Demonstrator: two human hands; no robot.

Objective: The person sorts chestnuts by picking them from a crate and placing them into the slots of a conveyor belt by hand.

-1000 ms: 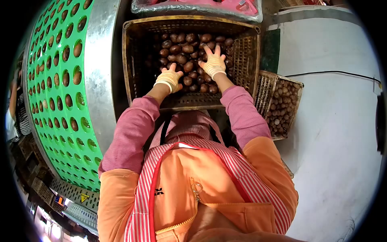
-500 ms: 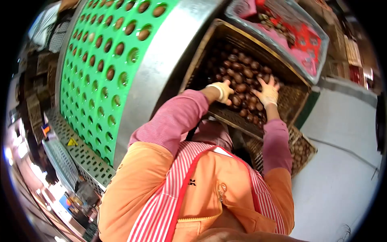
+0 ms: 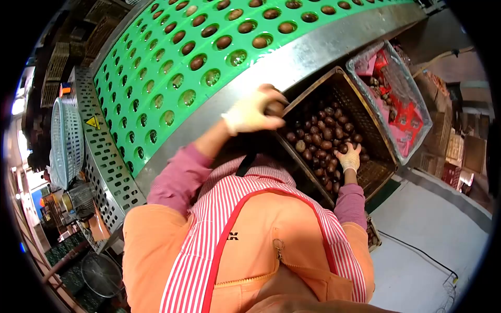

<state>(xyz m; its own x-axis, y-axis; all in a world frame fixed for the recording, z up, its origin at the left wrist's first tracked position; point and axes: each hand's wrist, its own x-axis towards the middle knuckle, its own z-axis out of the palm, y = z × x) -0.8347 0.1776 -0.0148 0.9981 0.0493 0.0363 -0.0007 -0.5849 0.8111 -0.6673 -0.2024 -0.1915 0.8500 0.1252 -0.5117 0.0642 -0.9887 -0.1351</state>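
Note:
My left hand (image 3: 255, 110), in a pale glove, is raised over the near side of a brown plastic crate (image 3: 360, 86). Its fingers are curled round a dark brown egg (image 3: 274, 108); whether more are in the palm is hidden. Inside the crate lies a heap of glossy dark brown eggs (image 3: 326, 133). My right hand (image 3: 350, 157), gloved too, is down among them at the right side, with its fingers closed round a brown egg (image 3: 343, 148). To the left is a green panel (image 3: 195, 81) with rows of oval pockets, its upper rows holding brown eggs.
A metal rim (image 3: 308, 52) borders the green panel. Beyond the crate stands a grey lined bin (image 3: 424, 112) with red and pink wrappers. A perforated metal guard (image 3: 107, 161) with a yellow warning sign (image 3: 93, 122) and a pale blue basket (image 3: 68, 141) are at left.
My left hand has lifted out of the crate towards the green panel with an egg. My right hand stays in the crate and has closed its fingers. The view has turned left.

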